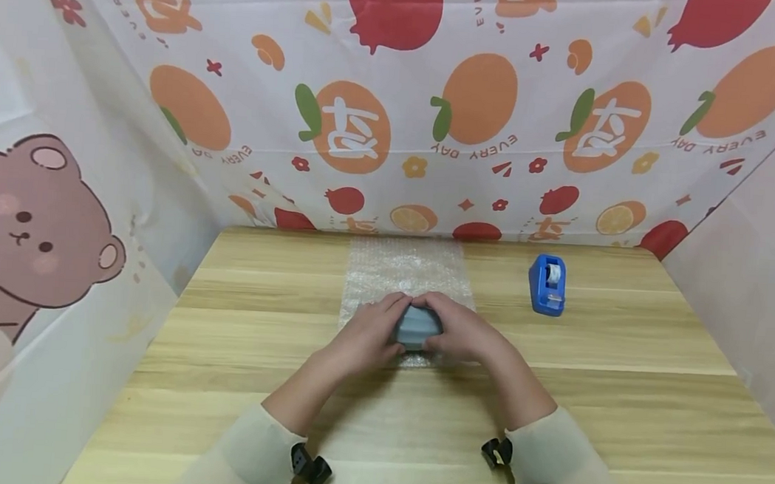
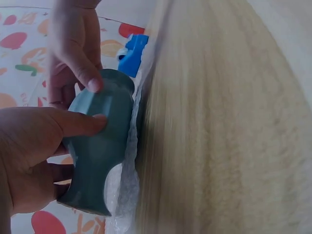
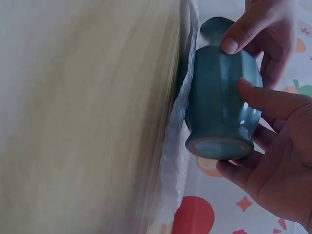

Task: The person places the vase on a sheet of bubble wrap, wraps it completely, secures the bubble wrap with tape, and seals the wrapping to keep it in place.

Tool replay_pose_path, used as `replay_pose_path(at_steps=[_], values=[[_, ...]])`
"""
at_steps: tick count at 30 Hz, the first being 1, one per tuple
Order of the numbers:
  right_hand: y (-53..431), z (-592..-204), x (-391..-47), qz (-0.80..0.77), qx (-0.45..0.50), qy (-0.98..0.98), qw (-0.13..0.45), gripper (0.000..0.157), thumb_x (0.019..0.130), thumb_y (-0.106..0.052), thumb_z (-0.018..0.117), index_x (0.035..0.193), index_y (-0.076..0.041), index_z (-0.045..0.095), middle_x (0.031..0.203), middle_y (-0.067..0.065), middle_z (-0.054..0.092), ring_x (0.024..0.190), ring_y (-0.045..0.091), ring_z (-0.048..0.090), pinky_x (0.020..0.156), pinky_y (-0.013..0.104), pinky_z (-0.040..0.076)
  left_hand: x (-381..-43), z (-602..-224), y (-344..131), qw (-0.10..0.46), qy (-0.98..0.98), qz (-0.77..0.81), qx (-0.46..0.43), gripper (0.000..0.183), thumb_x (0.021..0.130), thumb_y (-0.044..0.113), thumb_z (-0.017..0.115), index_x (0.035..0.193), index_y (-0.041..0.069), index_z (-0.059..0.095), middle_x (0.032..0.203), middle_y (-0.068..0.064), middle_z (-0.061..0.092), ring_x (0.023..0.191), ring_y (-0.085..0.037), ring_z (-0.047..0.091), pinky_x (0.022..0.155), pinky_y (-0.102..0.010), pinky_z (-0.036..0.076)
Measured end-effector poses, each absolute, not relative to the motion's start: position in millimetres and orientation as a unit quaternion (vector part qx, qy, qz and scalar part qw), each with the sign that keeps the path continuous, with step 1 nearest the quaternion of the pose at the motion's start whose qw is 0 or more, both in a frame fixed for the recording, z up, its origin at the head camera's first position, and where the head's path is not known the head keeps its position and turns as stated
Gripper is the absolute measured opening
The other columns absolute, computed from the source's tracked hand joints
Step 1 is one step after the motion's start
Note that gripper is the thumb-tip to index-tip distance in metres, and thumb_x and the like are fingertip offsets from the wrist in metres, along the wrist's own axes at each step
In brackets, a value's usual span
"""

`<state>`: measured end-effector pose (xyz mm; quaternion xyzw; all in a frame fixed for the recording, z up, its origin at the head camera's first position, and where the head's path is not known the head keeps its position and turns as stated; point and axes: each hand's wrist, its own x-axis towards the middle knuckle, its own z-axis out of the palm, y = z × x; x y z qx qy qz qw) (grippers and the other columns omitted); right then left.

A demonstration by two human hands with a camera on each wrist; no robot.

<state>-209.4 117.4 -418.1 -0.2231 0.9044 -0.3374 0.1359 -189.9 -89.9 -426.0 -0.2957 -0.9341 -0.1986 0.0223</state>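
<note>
A blue-green glazed vase [image 1: 417,328] lies on its side on a sheet of bubble wrap [image 1: 404,267]. My left hand [image 1: 370,331] holds it at the narrow neck and shoulder, thumb on the near side and fingers round the far side. At the base end my right hand [image 1: 460,329] grips the body in the same manner. In the left wrist view the flared mouth of the vase [image 2: 95,141] points toward the left hand. The right wrist view shows the flat round base of the vase [image 3: 222,97] beside the right hand's fingers.
A blue tape dispenser [image 1: 548,285] with a roll of tape stands to the right of the bubble wrap. All of this is on a wood-grain table [image 1: 252,382]. A fruit-printed cloth [image 1: 408,125] hangs behind the table's back edge, and a bear-printed one [image 1: 41,236] at the left.
</note>
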Motion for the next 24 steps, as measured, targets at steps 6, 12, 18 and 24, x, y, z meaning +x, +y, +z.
replay_pose_path(at_steps=[6,12,18,24], values=[[120.3,-417.6,-219.8,-0.346,-0.229,0.895,0.165,0.062,0.084,-0.012,0.077,0.137,-0.027,0.049,0.135,-0.003,0.053,0.114,0.019,0.052,0.098,0.043,0.045,-197.2,-423.6,-90.6,-0.007,-0.935,-0.204,-0.29,0.075,0.082,0.02,0.08,0.146,0.007,0.042,0.146,-0.01,0.047,0.122,-0.028,0.053,0.1,-0.05,0.043],[119.8,-411.1,-228.1,-0.333,-0.228,0.895,0.188,0.06,0.081,-0.012,0.08,0.13,-0.028,0.05,0.134,0.0,0.053,0.115,0.022,0.052,0.098,0.045,0.044,-195.0,-426.6,-85.4,0.011,-0.946,-0.125,-0.3,0.1,0.073,0.038,0.085,0.15,0.002,0.032,0.148,-0.014,0.043,0.128,-0.029,0.05,0.101,-0.051,0.04],[118.9,-405.7,-231.4,-0.337,-0.228,0.889,0.209,0.057,0.08,-0.01,0.081,0.126,-0.025,0.05,0.138,0.001,0.052,0.117,0.023,0.051,0.101,0.046,0.042,-191.9,-438.8,-78.0,0.012,-0.957,-0.019,-0.29,0.134,0.062,0.063,0.082,0.155,-0.001,0.01,0.157,-0.018,0.028,0.136,-0.034,0.042,0.109,-0.058,0.03],[118.5,-404.6,-229.2,-0.339,-0.222,0.889,0.212,0.058,0.08,-0.01,0.081,0.126,-0.025,0.05,0.137,0.001,0.052,0.116,0.023,0.051,0.101,0.045,0.043,-189.9,-440.6,-76.9,0.035,-0.957,0.009,-0.287,0.124,0.067,0.057,0.078,0.155,-0.001,0.013,0.155,-0.017,0.031,0.13,-0.033,0.048,0.106,-0.058,0.033]])
